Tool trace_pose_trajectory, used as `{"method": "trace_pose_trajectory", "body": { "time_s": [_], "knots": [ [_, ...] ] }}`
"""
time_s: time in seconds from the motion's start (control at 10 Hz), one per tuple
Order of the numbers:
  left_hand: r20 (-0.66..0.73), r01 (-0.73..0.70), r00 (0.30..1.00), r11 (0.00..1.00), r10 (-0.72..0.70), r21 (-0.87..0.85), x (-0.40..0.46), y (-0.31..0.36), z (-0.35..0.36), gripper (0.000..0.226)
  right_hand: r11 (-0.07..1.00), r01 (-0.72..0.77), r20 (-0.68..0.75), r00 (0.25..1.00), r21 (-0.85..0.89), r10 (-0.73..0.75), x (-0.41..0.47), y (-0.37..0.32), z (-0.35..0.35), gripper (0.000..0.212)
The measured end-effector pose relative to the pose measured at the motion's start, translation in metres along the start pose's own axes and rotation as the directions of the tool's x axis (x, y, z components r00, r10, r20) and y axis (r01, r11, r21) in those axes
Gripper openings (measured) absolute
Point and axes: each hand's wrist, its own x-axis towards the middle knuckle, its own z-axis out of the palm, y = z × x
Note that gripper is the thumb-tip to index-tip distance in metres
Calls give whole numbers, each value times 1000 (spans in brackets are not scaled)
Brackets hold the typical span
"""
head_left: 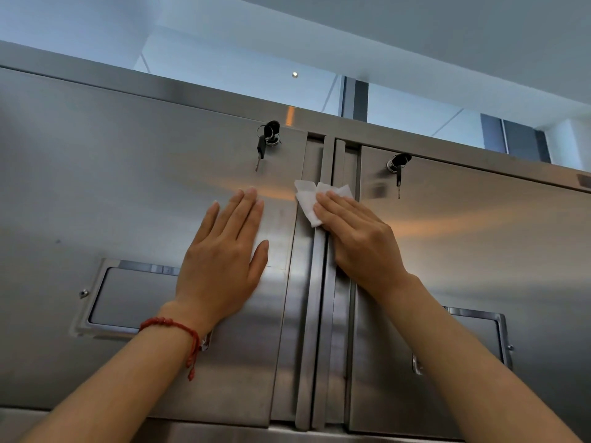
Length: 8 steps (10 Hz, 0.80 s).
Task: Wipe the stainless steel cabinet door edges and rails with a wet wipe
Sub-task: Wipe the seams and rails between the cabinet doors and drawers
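Observation:
A stainless steel wall cabinet fills the view from below. My left hand [224, 254] lies flat with straight fingers on the left door [128, 193]. My right hand [355, 238] presses a white wet wipe [308, 199] against the vertical rail [319, 314] between the two doors, fingers stretched over it. The wipe's crumpled top sticks out above my fingertips. The right door [479, 251] stands to the right of the rail.
Each door has a lock with keys hanging from it, the left keys [267, 140] and the right key [398, 169]. Recessed handles sit low in the left door [128, 295] and the right door [479, 334]. Above the cabinet are the ceiling and windows.

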Motion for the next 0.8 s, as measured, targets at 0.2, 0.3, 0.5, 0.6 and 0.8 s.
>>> {"method": "trace_pose_trajectory", "body": {
  "time_s": [0.2,0.3,0.5,0.6,0.8],
  "knots": [
    [-1,0,1000,1000,0,8,0,0,1,58,999,42,43,998,-26,-41,0,3,-1,34],
    [1,0,1000,1000,0,11,0,-1,0,58,998,52,47,998,-24,-51,-6,0,-1,34],
    [12,3,1000,1000,-4,3,0,-1,1,58,997,66,43,997,-37,-65,-4,2,-1,34],
    [5,1,1000,1000,-1,-1,0,0,0,58,997,60,23,998,-39,-59,-11,-3,0,32],
    [2,4,1000,1000,-4,-6,0,0,0,58,997,69,2,998,-30,-69,-10,-1,0,33]
  ]
}}
